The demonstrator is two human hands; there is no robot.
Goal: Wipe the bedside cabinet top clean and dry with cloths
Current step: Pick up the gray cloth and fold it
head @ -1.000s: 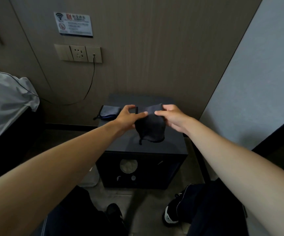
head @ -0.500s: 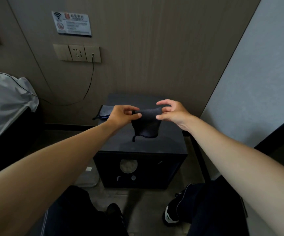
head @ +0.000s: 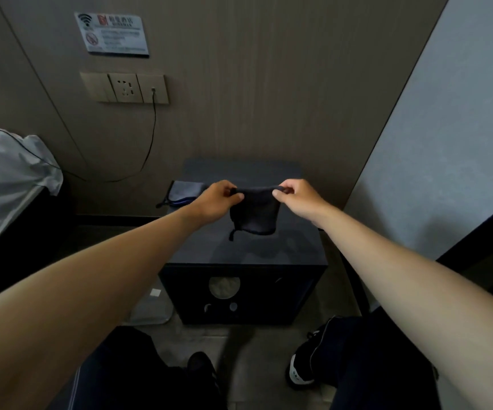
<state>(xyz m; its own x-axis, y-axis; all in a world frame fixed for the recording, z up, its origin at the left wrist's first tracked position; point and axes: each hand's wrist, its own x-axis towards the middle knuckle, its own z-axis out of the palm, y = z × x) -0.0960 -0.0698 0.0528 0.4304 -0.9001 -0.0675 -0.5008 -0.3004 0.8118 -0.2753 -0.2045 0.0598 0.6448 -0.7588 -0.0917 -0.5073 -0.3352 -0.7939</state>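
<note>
A dark cloth (head: pixel 255 213) hangs in the air above the black bedside cabinet (head: pixel 248 250). My left hand (head: pixel 215 202) pinches its upper left edge and my right hand (head: pixel 300 199) pinches its upper right edge, stretching the top edge between them. The cloth's lower end with a small loop dangles just over the cabinet top. A second, grey-blue cloth (head: pixel 184 192) lies folded on the cabinet's back left corner, partly hidden by my left hand.
A bed with white bedding (head: pixel 8 179) stands at the left. A cable (head: pixel 147 149) runs from the wall socket (head: pixel 127 88) down behind the cabinet. A pale wall (head: pixel 440 161) closes in the right side. My shoes (head: pixel 304 365) stand on the floor in front of the cabinet.
Both hands have drawn apart and regripped, spreading the dark cloth's top edge wider. The right fingers, spread half a second ago, now pinch the cloth.
</note>
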